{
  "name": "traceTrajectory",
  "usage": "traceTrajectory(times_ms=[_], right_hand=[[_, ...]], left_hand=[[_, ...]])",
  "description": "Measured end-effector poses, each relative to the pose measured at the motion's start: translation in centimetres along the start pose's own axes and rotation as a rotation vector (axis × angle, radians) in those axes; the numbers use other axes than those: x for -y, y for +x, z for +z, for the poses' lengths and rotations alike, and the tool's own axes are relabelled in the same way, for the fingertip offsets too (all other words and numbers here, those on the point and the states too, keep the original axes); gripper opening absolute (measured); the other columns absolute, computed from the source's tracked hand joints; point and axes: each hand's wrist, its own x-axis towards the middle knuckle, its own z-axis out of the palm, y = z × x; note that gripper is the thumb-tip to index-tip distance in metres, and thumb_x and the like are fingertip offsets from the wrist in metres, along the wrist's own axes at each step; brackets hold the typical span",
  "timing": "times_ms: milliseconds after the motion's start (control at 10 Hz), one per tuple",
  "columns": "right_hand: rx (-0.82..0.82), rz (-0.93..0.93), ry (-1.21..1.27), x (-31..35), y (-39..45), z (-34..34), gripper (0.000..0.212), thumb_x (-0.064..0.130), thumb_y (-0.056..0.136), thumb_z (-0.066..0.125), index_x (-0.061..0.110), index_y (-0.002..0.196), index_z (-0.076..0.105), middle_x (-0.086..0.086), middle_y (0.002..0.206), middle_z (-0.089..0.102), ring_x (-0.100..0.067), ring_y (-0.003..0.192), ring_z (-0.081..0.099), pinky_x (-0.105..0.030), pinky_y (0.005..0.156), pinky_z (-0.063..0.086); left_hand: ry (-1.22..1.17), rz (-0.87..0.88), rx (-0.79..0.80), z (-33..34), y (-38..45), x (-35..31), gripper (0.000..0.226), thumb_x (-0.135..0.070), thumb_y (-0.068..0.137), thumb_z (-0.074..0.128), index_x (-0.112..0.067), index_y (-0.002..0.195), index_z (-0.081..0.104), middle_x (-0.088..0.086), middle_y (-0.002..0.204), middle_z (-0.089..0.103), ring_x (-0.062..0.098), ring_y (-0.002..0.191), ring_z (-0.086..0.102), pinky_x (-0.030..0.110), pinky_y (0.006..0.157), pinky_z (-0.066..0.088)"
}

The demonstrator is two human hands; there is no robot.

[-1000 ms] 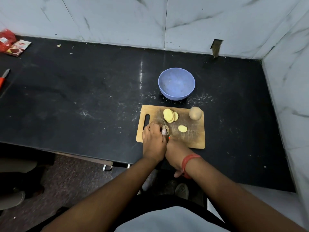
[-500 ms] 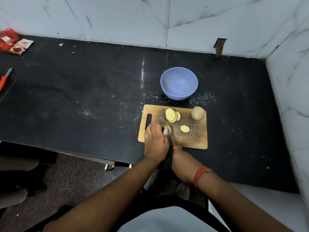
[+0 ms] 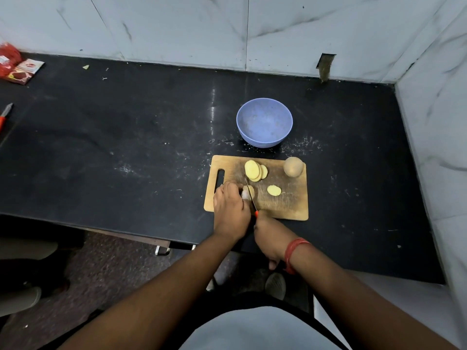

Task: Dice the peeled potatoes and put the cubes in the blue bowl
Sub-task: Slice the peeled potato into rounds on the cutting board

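Left hand (image 3: 231,210) curls over a potato piece (image 3: 249,192), pinning it to the wooden cutting board (image 3: 288,205) for slicing. Right hand (image 3: 271,236) grips the knife (image 3: 251,198), blade angled beside those fingers. Slices (image 3: 255,170) are stacked nearby; the blue bowl (image 3: 264,122) waits empty behind the board on the surface (image 3: 126,147).

One blue bowl (image 3: 264,122) stands on the surface (image 3: 126,137), at twelve o'clock from the one wooden cutting board (image 3: 288,205). On the board: one whole potato (image 3: 293,166), one stack of slices (image 3: 254,170), one lone slice (image 3: 274,190), one piece being cut (image 3: 250,191). One knife (image 3: 251,198). Two hands (image 3: 231,210). Two red packets (image 3: 15,66) at ten o'clock.
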Motion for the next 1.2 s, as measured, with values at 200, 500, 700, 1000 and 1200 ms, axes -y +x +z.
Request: traceTrajectory(times_ms=[200, 500, 700, 1000, 1200], right_hand=[[-0.047, 0.126, 0.076, 2.0, -2.7, -0.3, 0.030, 0.022, 0.100, 0.037, 0.018, 0.091, 0.066, 0.001, 0.065, 0.043, -0.011, 0.078, 0.054, -0.034, 0.074, 0.030], [0.116, 0.272, 0.283, 1.5, 0.6, -0.1, 0.034, 0.044, 0.098, 0.042, 0.020, 0.098, 0.067, 0.010, 0.079, 0.059, -0.006, 0.077, 0.058, -0.027, 0.082, 0.044], [-0.241, 0.610, 1.227, 2.4, 1.8, 1.6, 0.035, 0.018, 0.098, 0.046, 0.007, 0.130, 0.047, -0.003, 0.092, 0.052, -0.006, 0.060, 0.035, -0.015, 0.055, 0.034], [-0.184, 0.760, 1.621, 3.2, -0.6, 2.4, 0.049, 0.003, 0.096, 0.040, -0.002, 0.141, 0.022, -0.020, 0.115, 0.061, -0.029, 0.096, 0.064, -0.031, 0.062, 0.042], [-0.201, 0.770, 1.726, 2.9, -0.5, 2.6, 0.051, 0.001, 0.094, 0.043, 0.003, 0.141, 0.024, -0.020, 0.111, 0.058, -0.031, 0.086, 0.062, -0.034, 0.057, 0.049]], left_hand=[[-0.027, 0.009, 0.002, -0.3, -0.1, 0.1, 0.016, -0.021, 0.104, 0.047, -0.008, 0.110, 0.053, 0.006, 0.118, 0.055, 0.023, 0.113, 0.044, 0.045, 0.099, 0.040], [0.007, 0.029, 0.010, -0.3, 0.0, 0.0, 0.010, -0.014, 0.101, 0.048, -0.011, 0.110, 0.051, 0.004, 0.114, 0.053, 0.021, 0.109, 0.041, 0.043, 0.098, 0.040], [0.017, 0.029, 0.002, -0.2, 0.0, 0.1, 0.014, -0.009, 0.097, 0.050, -0.012, 0.111, 0.053, 0.003, 0.114, 0.054, 0.021, 0.110, 0.043, 0.043, 0.099, 0.040], [-0.026, 0.035, 0.013, -0.7, 0.0, 0.3, 0.013, -0.016, 0.103, 0.045, -0.011, 0.112, 0.053, 0.003, 0.114, 0.054, 0.020, 0.108, 0.042, 0.040, 0.097, 0.040], [-0.084, 0.042, 0.041, -0.8, 0.3, 0.8, 0.022, -0.019, 0.106, 0.042, -0.013, 0.121, 0.058, 0.000, 0.120, 0.054, 0.018, 0.112, 0.041, 0.033, 0.101, 0.037]])
